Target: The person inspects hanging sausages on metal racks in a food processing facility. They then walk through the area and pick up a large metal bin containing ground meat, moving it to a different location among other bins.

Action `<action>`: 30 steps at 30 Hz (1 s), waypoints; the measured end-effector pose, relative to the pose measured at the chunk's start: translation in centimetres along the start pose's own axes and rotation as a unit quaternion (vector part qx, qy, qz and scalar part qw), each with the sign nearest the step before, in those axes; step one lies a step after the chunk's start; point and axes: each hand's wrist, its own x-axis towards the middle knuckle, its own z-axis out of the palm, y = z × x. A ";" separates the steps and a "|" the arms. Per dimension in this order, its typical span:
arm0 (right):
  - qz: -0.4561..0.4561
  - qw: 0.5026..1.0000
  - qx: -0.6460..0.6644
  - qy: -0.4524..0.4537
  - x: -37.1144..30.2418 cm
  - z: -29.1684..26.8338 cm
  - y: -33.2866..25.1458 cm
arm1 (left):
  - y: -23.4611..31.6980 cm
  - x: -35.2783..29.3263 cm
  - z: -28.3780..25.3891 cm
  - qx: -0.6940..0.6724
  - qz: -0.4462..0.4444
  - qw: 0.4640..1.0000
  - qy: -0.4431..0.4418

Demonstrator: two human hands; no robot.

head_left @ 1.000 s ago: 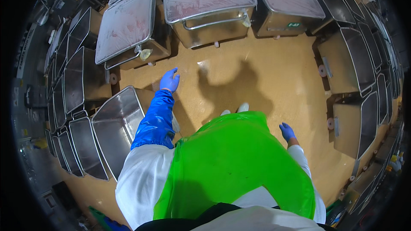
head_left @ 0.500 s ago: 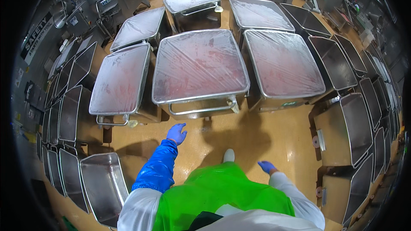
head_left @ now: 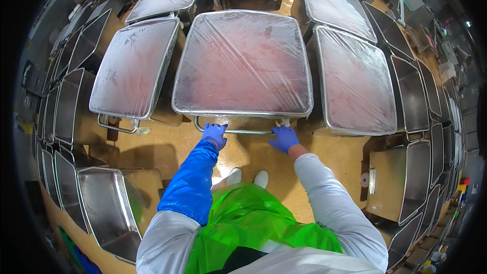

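Straight ahead is a large metal tub cart (head_left: pixel 243 114) under clear plastic film (head_left: pixel 243 61), with pinkish contents showing through. A tubular push handle (head_left: pixel 247 132) runs along its near side. My left hand (head_left: pixel 215 134), in a blue-purple glove below a shiny blue sleeve, is closed over the handle toward its left end. At the right end, my right hand (head_left: pixel 285 138), gloved the same way below a white sleeve, curls its fingers on the bar. Beside that hand, a bunched bit of film (head_left: pixel 283 122) hangs under the rim.
Film-covered carts flank the middle one, left (head_left: pixel 133 68) and right (head_left: pixel 355 78), with others behind. Uncovered metal tubs line both sides, including one at lower left (head_left: pixel 124 193) and one at right (head_left: pixel 388 182). Tan floor (head_left: pixel 324 187) lies around my white boots (head_left: pixel 261 178).
I have stepped closer to the middle cart. Both hands have come forward from open air onto its handle, and the right hand has moved up and left.
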 end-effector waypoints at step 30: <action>0.124 0.984 0.016 -0.126 -6.4 5.6 -10.6 | -5.7 -8.8 5.8 -0.029 0.099 0.994 -0.034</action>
